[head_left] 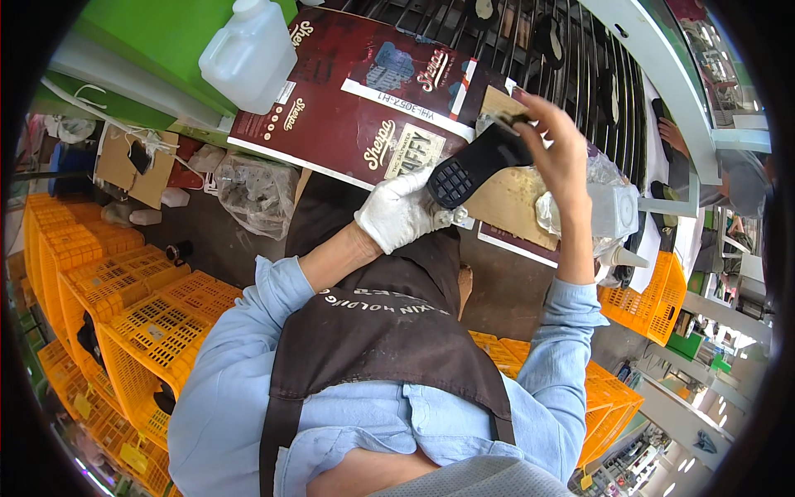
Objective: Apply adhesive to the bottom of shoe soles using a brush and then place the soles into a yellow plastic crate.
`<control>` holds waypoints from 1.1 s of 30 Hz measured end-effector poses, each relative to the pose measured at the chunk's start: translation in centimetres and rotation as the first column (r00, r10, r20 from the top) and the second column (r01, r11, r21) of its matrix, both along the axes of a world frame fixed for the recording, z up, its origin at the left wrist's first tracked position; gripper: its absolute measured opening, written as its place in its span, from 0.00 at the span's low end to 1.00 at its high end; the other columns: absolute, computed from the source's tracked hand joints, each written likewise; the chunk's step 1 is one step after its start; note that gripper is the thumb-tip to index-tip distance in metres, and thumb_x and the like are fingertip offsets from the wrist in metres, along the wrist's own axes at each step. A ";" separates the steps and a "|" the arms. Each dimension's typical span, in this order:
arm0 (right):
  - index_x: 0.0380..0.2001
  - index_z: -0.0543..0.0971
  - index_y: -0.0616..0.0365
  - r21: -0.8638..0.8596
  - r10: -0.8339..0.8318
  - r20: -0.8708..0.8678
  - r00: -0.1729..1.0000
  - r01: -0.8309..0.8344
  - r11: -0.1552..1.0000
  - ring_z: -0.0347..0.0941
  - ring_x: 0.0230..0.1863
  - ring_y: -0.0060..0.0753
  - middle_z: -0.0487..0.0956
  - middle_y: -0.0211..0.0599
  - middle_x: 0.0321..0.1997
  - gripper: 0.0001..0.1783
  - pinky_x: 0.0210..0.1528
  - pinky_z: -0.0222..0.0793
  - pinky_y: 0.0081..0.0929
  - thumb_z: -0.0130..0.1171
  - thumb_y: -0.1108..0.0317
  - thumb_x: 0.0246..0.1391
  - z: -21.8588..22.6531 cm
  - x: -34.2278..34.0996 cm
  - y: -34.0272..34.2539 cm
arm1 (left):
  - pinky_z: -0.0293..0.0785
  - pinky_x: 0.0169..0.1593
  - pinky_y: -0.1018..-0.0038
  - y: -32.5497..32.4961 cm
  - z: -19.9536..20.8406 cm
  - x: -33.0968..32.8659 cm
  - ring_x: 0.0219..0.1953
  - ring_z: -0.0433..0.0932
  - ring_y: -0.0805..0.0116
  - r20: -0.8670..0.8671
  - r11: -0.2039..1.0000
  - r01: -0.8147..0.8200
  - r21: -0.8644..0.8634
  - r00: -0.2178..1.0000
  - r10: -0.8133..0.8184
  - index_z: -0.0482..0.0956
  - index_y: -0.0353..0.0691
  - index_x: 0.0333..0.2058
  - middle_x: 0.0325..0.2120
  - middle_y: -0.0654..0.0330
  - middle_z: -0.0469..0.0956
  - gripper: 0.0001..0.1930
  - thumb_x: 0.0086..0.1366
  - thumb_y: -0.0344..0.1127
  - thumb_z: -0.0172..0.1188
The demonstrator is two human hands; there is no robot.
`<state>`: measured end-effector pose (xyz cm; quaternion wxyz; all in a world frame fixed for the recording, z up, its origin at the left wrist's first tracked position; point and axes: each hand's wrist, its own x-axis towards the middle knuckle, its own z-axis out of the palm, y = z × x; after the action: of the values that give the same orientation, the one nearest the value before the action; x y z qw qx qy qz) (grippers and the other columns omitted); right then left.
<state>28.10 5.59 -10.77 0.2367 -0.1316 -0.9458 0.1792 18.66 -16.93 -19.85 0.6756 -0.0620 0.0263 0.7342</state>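
A black shoe sole (479, 168) with a block-patterned tread at its near end is held up over the work surface, tilted toward the upper right. My left hand (396, 214), in a white glove, grips that near end from below and beside it. At the far end is my bare right hand (560, 147), its thumb and fingers bent toward each other. Something small and dark sits at its fingertips; I cannot make out what it is. Under the sole lies a stained brown cardboard piece (517, 207).
Maroon printed cardboard (327, 91) covers the bench, with a white plastic jug (248, 62) on its left. Black soles lie on a slatted conveyor (580, 66) beyond. A translucent container (611, 211) and a nozzle bottle (623, 258) stand at right. Orange crates (178, 311) are stacked at left.
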 end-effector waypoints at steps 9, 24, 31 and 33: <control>0.44 0.78 0.56 0.068 0.174 -0.097 0.980 -0.168 0.983 0.72 0.27 0.33 0.78 0.35 0.30 0.24 0.29 0.70 0.28 0.68 0.78 0.39 0.7 3.3 -3.9 | 0.72 0.56 0.57 -0.1 -1.0 0.0 0.54 0.71 0.53 0.113 0.995 -0.006 0.098 0.994 -0.005 0.60 0.32 0.60 0.55 0.46 0.67 0.23 0.72 0.39 0.40; 0.47 0.78 0.60 -0.104 -0.539 0.027 0.842 0.539 0.836 0.78 0.28 0.30 0.82 0.40 0.28 0.21 0.33 0.73 0.27 0.65 0.68 0.48 -4.8 2.3 7.6 | 0.73 0.50 0.56 -0.2 -1.4 0.3 0.48 0.75 0.52 -0.105 0.999 0.040 -0.024 0.994 -0.042 0.60 0.40 0.62 0.51 0.49 0.71 0.23 0.70 0.39 0.43; 0.49 0.76 0.60 -0.305 -0.291 0.141 0.946 0.321 0.897 0.78 0.27 0.30 0.81 0.40 0.27 0.23 0.34 0.73 0.26 0.64 0.67 0.48 -3.8 2.7 6.2 | 0.74 0.48 0.57 -0.6 -2.0 0.3 0.47 0.75 0.51 -0.071 0.994 -0.008 -0.111 0.997 0.001 0.60 0.41 0.62 0.50 0.47 0.71 0.23 0.70 0.39 0.43; 0.49 0.76 0.60 -0.056 -0.580 0.101 0.808 0.587 0.808 0.77 0.26 0.30 0.81 0.39 0.26 0.23 0.34 0.73 0.25 0.64 0.68 0.48 -4.8 4.7 8.7 | 0.74 0.47 0.58 -0.2 -1.1 0.4 0.47 0.75 0.51 -0.065 0.988 0.010 -0.157 0.998 -0.021 0.59 0.40 0.62 0.50 0.45 0.71 0.24 0.70 0.39 0.43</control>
<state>32.81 14.24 -15.56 0.2370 -0.4325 -0.8598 0.1323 19.05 -17.14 -20.96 0.6731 -0.0899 0.1067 0.7263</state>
